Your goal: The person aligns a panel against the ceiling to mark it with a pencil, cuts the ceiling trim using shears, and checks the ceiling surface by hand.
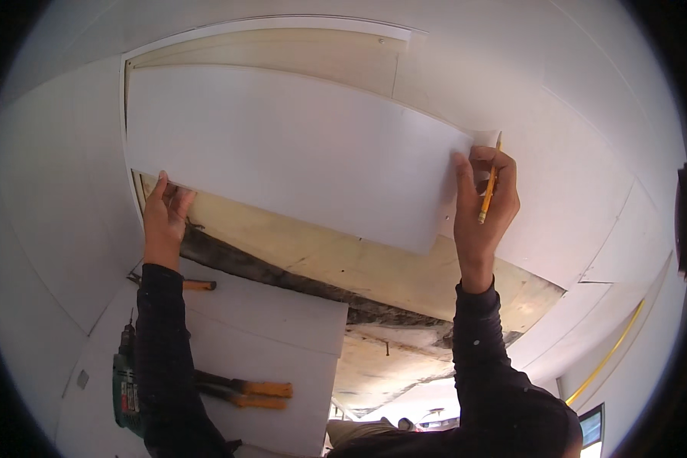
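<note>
A white rectangular panel (282,145) lies across a recess, with beige backing (320,229) bare above and below it. My left hand (166,225) is closed on the panel's lower left edge, thumb on its face and fingers partly hidden behind it. At the right end, my right hand (490,206) grips the panel's edge between thumb and fingers. A yellow pencil (489,187) is also tucked between the fingers of that hand, its tip pointing up. The panel's left end sits close to the raised border of the recess.
Below my left forearm lie a green drill (126,382) and a long tool with two orange handles (263,394) on a white sheet (298,336). Another orange handle (199,285) shows nearby. A dark, rough gap (252,263) crosses beneath the panel. A yellow strip (604,353) runs at right.
</note>
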`<state>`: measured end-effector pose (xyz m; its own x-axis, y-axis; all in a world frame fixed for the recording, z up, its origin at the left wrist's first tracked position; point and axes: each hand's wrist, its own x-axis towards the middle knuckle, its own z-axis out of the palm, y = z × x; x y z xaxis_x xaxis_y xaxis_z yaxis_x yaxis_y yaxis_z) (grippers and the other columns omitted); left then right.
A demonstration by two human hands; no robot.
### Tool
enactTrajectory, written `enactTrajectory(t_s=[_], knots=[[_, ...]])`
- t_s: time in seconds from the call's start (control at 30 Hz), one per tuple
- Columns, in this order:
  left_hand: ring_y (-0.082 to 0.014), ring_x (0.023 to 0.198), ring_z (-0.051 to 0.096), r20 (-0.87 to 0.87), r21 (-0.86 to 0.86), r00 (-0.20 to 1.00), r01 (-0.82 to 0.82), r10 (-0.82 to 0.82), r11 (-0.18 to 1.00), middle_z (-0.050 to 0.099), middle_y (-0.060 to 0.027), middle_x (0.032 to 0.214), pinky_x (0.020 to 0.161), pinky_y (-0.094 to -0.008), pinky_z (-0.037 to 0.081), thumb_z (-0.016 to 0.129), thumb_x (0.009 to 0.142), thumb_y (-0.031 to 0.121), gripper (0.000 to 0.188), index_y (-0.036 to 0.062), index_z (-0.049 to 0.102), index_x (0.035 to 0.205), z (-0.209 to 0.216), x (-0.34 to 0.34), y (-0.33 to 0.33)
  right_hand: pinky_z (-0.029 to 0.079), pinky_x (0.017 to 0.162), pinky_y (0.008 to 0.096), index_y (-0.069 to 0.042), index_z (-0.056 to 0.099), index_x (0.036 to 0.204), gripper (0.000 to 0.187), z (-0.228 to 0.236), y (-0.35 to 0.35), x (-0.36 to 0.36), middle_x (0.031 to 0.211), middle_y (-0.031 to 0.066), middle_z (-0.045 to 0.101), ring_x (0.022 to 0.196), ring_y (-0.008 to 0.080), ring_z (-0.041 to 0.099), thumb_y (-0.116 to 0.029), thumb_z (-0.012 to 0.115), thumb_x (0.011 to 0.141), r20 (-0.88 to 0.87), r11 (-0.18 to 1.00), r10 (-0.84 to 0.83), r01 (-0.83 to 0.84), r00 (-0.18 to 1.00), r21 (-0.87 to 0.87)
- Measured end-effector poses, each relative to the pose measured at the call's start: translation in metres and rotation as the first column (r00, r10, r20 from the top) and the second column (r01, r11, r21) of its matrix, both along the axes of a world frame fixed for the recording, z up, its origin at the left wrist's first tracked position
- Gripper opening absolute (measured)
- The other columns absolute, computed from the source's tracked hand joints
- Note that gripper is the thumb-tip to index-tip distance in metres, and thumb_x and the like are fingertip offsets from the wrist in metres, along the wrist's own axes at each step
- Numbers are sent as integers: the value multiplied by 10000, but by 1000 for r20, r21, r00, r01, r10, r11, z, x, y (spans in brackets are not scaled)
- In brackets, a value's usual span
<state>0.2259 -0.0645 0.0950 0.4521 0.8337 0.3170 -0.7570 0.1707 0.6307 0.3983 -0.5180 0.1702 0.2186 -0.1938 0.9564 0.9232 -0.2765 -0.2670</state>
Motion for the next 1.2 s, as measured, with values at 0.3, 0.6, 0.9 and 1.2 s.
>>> enactTrajectory(t_s=[0.3, 0.6, 0.9, 1.2], knots=[[-239, 1112, 651, 34, -16, 998, 53, -52, 998, 604, -95, 1192, 1013, -397, 698, 709, 1090, 214, 282, 4, 631, 1262, -20, 2, 17, 534, 786, 262, -13, 695, 1147, 194, -5, 7, 2, 928, 55, 721, 828, 105, 635, -95, 803, 1008, -32, 994, 80, -77, 996, 83], [-263, 1124, 658, -13, -51, 989, 143, -144, 988, 602, -91, 1165, 1082, -470, 654, 702, 1089, 194, 220, 17, 627, 1197, -12, 11, -30, 505, 738, 270, -53, 726, 1174, 217, -19, -18, 16, 990, 37, 736, 882, 113, 672, -131, 821, 995, -37, 978, -77, 83, 996, 193], [-257, 1214, 654, -166, 6, 974, 156, -153, 988, 624, -102, 1259, 1085, -452, 625, 650, 1119, 272, 314, 22, 574, 1294, -12, -19, -85, 553, 812, 275, -47, 696, 1201, 221, -53, -45, 8, 1074, 48, 742, 961, 118, 703, -115, 798, 1016, -33, 935, 115, -97, 993, 340], [-271, 1378, 563, 140, -119, 985, -89, 105, 989, 584, -110, 1469, 1234, -453, 431, 628, 1138, 325, 485, 0, 524, 1483, 11, -42, -114, 556, 870, 276, -20, 672, 1190, 178, -109, -59, -12, 1156, 75, 734, 993, 120, 689, -76, 754, 1043, -239, 910, 372, -300, 897, 286]])
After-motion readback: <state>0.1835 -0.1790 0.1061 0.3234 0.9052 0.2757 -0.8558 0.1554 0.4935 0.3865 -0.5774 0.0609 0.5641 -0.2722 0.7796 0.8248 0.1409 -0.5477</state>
